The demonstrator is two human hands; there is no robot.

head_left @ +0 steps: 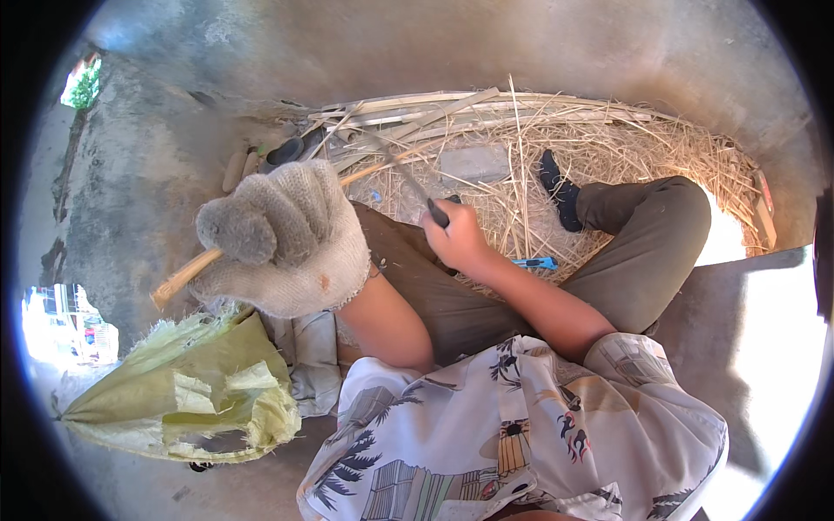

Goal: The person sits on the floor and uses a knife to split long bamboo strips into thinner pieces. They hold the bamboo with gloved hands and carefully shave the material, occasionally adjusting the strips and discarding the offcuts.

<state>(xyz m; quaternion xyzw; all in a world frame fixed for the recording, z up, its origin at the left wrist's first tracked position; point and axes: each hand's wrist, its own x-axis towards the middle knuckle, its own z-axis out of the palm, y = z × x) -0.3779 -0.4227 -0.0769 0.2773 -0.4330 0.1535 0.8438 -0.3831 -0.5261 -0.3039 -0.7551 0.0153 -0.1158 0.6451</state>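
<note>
My left hand (278, 234), in a thick grey-white knit glove, is closed around a thin bamboo strip (189, 276). One end of the strip sticks out near the thumb, and its far part (387, 167) runs beyond the fingers toward the upper right. My right hand (460, 239), bare, grips a knife by its dark handle (439, 213). Its narrow blade (404, 169) points up and left and crosses close to the strip; whether the two touch I cannot tell. A blue box cutter (535, 263) lies just beyond my right forearm.
Pale shavings (625, 143) cover the floor ahead, with long bamboo slats (417, 106) along the wall. A grey brick (475, 164) lies among them. My black-socked foot (560, 191) rests there. A dark shoe (284, 154) is at the far left; a frayed yellow-green sack (130, 395) lies nearer.
</note>
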